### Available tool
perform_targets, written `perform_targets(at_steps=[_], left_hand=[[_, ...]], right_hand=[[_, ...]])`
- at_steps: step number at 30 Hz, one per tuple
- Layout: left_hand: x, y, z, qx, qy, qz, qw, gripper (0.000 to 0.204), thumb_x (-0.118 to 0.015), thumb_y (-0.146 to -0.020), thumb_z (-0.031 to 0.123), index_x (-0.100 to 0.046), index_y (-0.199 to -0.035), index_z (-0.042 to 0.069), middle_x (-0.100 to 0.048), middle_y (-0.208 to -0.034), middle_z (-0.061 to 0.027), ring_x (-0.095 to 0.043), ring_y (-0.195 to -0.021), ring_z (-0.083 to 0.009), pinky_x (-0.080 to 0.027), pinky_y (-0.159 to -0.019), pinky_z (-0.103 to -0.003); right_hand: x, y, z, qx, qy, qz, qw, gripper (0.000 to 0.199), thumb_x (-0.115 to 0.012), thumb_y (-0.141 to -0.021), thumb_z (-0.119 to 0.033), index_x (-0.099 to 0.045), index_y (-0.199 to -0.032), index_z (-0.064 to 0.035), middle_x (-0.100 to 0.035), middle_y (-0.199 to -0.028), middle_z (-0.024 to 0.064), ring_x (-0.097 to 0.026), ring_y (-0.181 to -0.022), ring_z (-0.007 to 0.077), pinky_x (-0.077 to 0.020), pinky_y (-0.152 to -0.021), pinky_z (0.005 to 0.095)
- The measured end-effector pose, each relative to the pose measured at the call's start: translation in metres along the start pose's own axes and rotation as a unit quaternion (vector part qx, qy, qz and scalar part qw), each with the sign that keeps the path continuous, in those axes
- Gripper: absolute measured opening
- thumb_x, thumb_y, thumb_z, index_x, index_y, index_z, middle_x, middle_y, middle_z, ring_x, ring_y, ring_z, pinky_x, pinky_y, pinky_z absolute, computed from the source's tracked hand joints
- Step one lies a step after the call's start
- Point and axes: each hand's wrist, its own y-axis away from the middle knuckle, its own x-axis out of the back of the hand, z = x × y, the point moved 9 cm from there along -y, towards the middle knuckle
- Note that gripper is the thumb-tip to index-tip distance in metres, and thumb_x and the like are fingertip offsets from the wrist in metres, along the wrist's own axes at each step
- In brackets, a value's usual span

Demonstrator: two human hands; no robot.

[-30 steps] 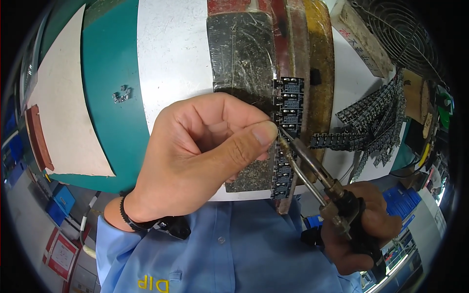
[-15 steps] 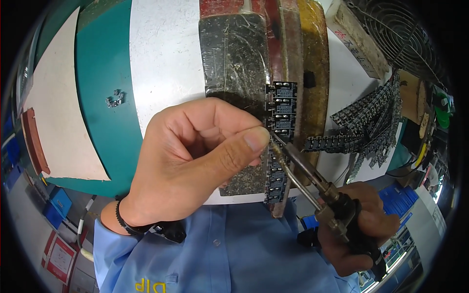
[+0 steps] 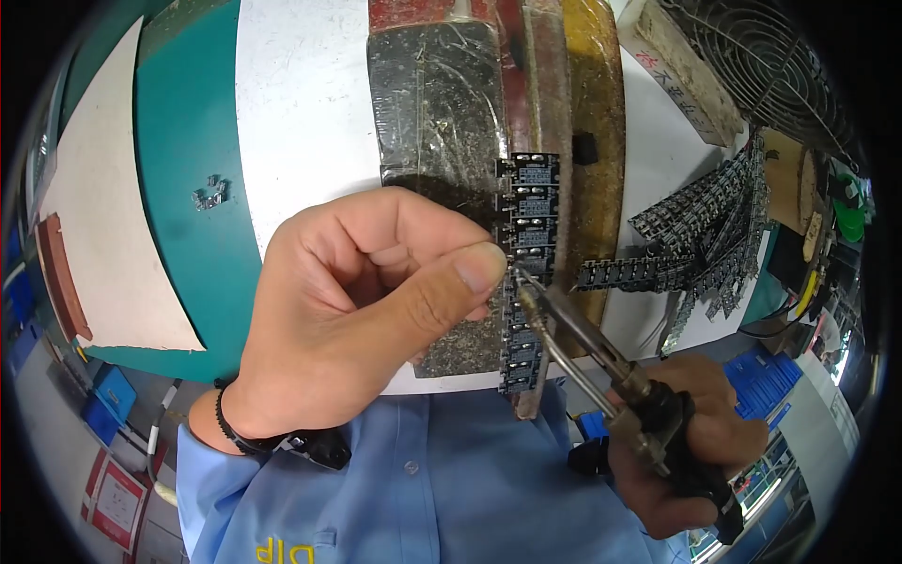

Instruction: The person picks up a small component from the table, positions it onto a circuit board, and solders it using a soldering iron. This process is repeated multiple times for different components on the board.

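A strip of small black circuit boards (image 3: 534,202) lies along a narrow bar, running away from me. My left hand (image 3: 348,301) is over its left edge, thumb and forefinger pinched together; whatever they grip is too small or hidden to make out. My right hand (image 3: 714,423) is closed around the dark handle of a soldering iron (image 3: 587,334) with a thin metal tube alongside its shaft. The iron's tip meets the strip right beside my left fingertips. Whether it touches a joint there, I cannot tell.
More board strips (image 3: 714,221) are heaped on the right, below a round fan grille (image 3: 770,66) and a worn block (image 3: 676,80). A black pad (image 3: 442,103) under clear film lies left of the strip. Small metal pieces (image 3: 210,193) sit on the green mat (image 3: 188,103).
The whole view has shifted slightly, so the bench appears farther left. Against the strip, both hands and the iron's tip have come a little nearer to me. Both grips look the same.
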Motion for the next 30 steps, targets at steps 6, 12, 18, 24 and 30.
perform_targets(at_steps=[6,12,18,24,30], left_hand=[[0.001,0.002,0.001,-0.010,0.003,-0.009,1.000,0.015,-0.061,-0.082,0.014,-0.056,-0.080,0.000,-0.058,-0.064,-0.0050,-0.044,-0.046,-0.0037,-0.031,-0.040,-0.015],[0.004,0.004,0.002,0.002,0.004,-0.009,1.000,0.015,-0.061,-0.082,0.015,-0.057,-0.080,0.001,-0.058,-0.065,-0.0040,-0.044,-0.047,-0.0032,-0.031,-0.040,-0.015],[0.007,0.008,0.002,-0.004,0.002,-0.011,1.000,0.015,-0.061,-0.082,0.015,-0.057,-0.080,0.001,-0.058,-0.065,-0.0037,-0.044,-0.048,-0.0029,-0.031,-0.041,-0.015],[0.008,0.006,-0.001,-0.009,0.002,-0.003,1.000,0.015,-0.061,-0.082,0.015,-0.057,-0.080,0.001,-0.058,-0.065,-0.0037,-0.044,-0.048,-0.0029,-0.031,-0.041,-0.015],[-0.015,0.003,0.005,-0.019,-0.003,-0.007,1.000,0.014,-0.060,-0.083,0.015,-0.056,-0.081,0.001,-0.057,-0.064,-0.0032,-0.043,-0.046,-0.0030,-0.031,-0.041,-0.015]], right_hand=[[-0.003,0.000,-0.003,0.014,0.004,0.018,1.000,0.048,-0.052,-0.084,-0.015,-0.033,-0.110,0.0193,-0.056,-0.066,0.0208,-0.055,-0.049,0.0110,-0.0383,-0.039,0.0167],[-0.007,-0.004,-0.005,-0.036,0.027,0.055,0.997,0.041,-0.057,-0.080,-0.014,-0.037,-0.104,0.0122,-0.057,-0.065,0.0161,-0.057,-0.051,0.0142,-0.0414,-0.043,0.0208],[-0.005,0.003,0.001,-0.177,0.085,0.121,0.973,0.032,-0.066,-0.071,-0.012,-0.046,-0.096,-0.0102,-0.061,-0.067,0.0049,-0.062,-0.059,0.0221,-0.0500,-0.054,0.0307],[-0.002,0.005,-0.001,-0.112,0.063,0.134,0.983,0.034,-0.056,-0.080,-0.026,-0.045,-0.099,0.0003,-0.059,-0.066,0.0128,-0.060,-0.057,0.0198,-0.0472,-0.050,0.0265],[0.019,0.012,-0.017,-0.056,0.077,0.154,0.984,0.048,-0.048,-0.087,-0.036,-0.044,-0.102,0.0090,-0.056,-0.064,0.0195,-0.058,-0.055,0.0179,-0.0449,-0.046,0.0230]])
